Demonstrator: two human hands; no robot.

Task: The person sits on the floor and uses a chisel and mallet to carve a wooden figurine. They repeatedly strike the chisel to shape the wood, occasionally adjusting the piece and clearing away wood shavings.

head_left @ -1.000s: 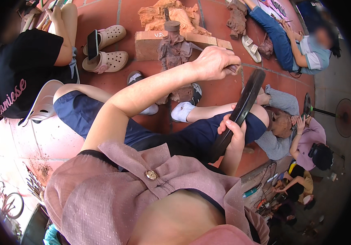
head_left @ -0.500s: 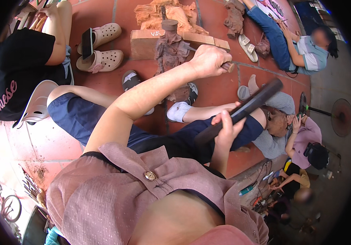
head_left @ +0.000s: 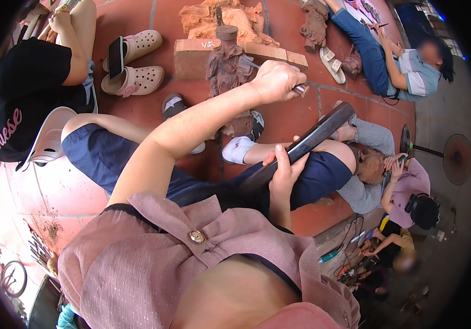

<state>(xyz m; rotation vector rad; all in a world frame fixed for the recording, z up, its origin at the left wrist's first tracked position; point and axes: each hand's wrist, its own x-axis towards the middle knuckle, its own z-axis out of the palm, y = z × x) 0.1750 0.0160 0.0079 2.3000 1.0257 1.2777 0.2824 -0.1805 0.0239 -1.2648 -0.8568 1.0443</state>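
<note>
My left hand (head_left: 275, 81) is stretched forward and closed around a chisel (head_left: 300, 89), whose metal end shows just right of the fist. The chisel is beside a brown carved wooden figure (head_left: 224, 63) that stands upright on the red tile floor (head_left: 296, 118). My right hand (head_left: 282, 171) sits over my knee and grips a long dark bar (head_left: 307, 143). The bar slants up to the right, its far end just below the chisel. My legs in dark blue shorts (head_left: 115, 159) lie across the floor under both arms.
A wooden block (head_left: 191, 52) and rough carved wood (head_left: 230, 19) stand behind the figure. Pink clogs (head_left: 137, 79) with a dark phone (head_left: 116, 56) on them lie at left. A person in black sits far left; others sit at upper right and right. A fan (head_left: 457, 159) stands far right.
The dark bar in my right hand has swung down from nearly upright to a low slant. My left hand has stayed on the chisel at the figure.
</note>
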